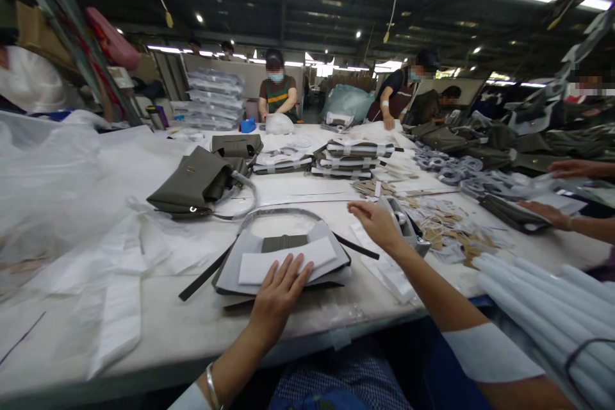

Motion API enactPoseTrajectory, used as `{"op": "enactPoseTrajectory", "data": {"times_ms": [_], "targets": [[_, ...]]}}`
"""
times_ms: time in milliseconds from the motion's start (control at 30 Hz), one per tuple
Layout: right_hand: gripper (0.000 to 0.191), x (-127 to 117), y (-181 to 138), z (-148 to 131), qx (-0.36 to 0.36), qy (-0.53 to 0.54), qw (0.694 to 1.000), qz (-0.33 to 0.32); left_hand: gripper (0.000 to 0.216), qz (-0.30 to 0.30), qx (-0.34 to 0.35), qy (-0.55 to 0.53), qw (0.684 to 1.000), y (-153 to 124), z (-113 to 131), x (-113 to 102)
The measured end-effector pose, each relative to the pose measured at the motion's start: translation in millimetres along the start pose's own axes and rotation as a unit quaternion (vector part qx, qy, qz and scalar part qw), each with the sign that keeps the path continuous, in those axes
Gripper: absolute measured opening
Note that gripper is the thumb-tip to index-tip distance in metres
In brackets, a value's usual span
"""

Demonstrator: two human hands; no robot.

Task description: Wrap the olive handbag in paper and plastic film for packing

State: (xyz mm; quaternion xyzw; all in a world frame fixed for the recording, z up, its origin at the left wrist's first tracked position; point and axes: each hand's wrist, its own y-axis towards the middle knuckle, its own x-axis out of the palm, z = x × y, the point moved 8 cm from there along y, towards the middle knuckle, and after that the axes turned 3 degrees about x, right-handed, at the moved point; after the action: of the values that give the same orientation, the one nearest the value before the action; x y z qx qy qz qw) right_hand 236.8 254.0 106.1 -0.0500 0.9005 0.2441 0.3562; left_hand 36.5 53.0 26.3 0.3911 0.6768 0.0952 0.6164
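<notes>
Grey-olive bag [283, 243] lies near the front edge of the bench [168, 346], left hand [275, 300] flat, grip spread, on its white sheet [257, 268]; right hand [378, 225] beside tape dispenser [404, 223], grip indeterminable.

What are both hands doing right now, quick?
Left hand: open, resting on the white sheet.
Right hand: near the grey dispenser; can't tell if it's open or holding something.

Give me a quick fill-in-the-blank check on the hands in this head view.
1. The left hand rests on a folded sheet whose colour is ____.
2. A bracelet circles the person's ____ wrist.
3. Of the person's two hands, the one nearer the tape dispenser is the ____ one.

Missing words: white; left; right.
</notes>
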Motion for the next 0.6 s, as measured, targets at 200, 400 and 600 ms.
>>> {"op": "enactPoseTrajectory", "data": {"times_ms": [200, 400, 600], "targets": [[0.026, 128, 22, -44, 0.021, -0.121, 0.948, -0.292, 0.046, 0.022, -0.026, -0.006, 0.999, -13, 16, -12], [0.033, 188, 42, -26, 0.134, -0.187, 0.923, -0.31, 0.044, 0.032, -0.031, 0.019, 0.999, -15, 21, -12], [0.024, 193, 41, -20, 0.156, -0.035, 0.94, -0.301, 0.044, 0.025, -0.032, 0.023, 0.999, -15, 18, -11]]}}
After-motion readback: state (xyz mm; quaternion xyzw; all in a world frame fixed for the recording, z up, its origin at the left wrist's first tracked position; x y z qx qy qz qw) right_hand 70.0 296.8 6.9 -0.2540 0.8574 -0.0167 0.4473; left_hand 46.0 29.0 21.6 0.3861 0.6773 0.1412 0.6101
